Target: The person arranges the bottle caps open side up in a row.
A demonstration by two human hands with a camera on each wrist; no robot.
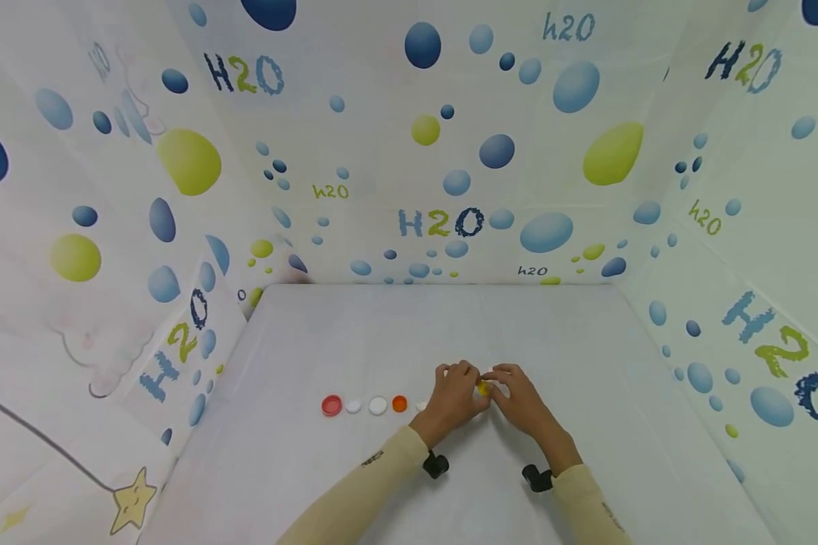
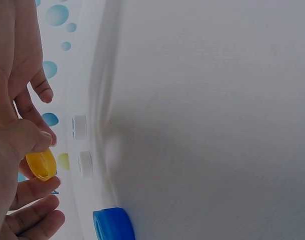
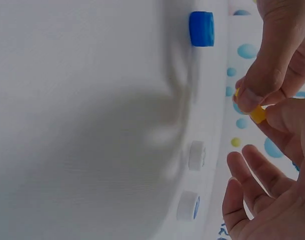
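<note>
A small yellow bottle cap [image 1: 483,388] is held between both hands above the white table. My left hand [image 1: 455,390] pinches it; in the left wrist view the thumb lies on the rim of the yellow cap [image 2: 41,164], inner side partly showing. From the other side, my right hand [image 1: 521,397] grips its edge between thumb and forefinger, the other fingers spread in the right wrist view. Below the hands on the table stand a blue cap [image 3: 201,29] and two white caps, one plain white cap [image 3: 196,156] and one white cap with blue inside [image 3: 188,206].
Left of the hands, a row on the table [image 1: 300,341] holds a red cap [image 1: 331,406], white caps [image 1: 378,406] and an orange cap [image 1: 399,403]. Another white cap [image 1: 422,406] is partly covered by the left hand. Patterned sheets [image 1: 382,151] surround the table's back and sides.
</note>
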